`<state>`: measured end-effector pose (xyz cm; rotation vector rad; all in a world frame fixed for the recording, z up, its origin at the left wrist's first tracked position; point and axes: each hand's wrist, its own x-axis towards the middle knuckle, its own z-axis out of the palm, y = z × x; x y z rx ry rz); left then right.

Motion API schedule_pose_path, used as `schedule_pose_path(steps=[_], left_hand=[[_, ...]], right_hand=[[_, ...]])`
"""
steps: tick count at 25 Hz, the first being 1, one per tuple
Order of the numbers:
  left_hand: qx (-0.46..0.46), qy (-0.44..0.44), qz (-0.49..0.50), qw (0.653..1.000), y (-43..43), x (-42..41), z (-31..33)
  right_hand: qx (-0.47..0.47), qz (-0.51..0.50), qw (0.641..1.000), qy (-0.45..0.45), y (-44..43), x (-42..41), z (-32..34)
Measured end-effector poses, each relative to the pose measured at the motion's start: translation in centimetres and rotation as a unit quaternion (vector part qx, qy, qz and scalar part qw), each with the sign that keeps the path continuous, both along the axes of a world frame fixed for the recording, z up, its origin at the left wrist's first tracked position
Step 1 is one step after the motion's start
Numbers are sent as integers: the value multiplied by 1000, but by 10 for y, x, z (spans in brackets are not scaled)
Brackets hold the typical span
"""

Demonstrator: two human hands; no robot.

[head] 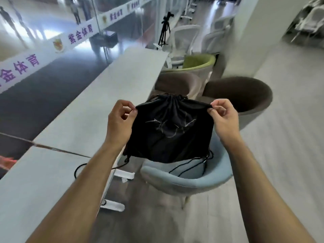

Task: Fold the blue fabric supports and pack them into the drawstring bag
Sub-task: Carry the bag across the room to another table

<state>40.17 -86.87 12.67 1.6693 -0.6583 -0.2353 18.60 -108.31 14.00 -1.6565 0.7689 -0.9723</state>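
Both bare forearms are reaching forward and up, wrists slightly bent. The left hand (119,120) is pinching with thumb and forefinger, other fingers curled in. The right hand (225,118) is mirroring it, grip closed in a fingertip pinch, knuckles up, the two hands standing well apart at the same height.

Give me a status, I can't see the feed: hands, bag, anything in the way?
Left hand and right hand pinch the black bag by its top corners, above the pale blue chair. Mouth cinched. No blue fabric visible. Nothing blocking.
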Motion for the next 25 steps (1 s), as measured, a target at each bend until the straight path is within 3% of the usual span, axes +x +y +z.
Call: schedule_pose_path(steps=[5, 13, 25], left_hand=[[-29, -71, -102, 992, -135, -129, 40], [-28, -71, -215, 974, -362, -342, 54], [-7, -15, -406, 914, -770, -512, 47]], right_hand=[[-3, -123, 991, -52, -91, -154, 28], [1, -251, 966, -56, -269, -382, 35], [4, -422, 904, -67, -606, -568, 7]])
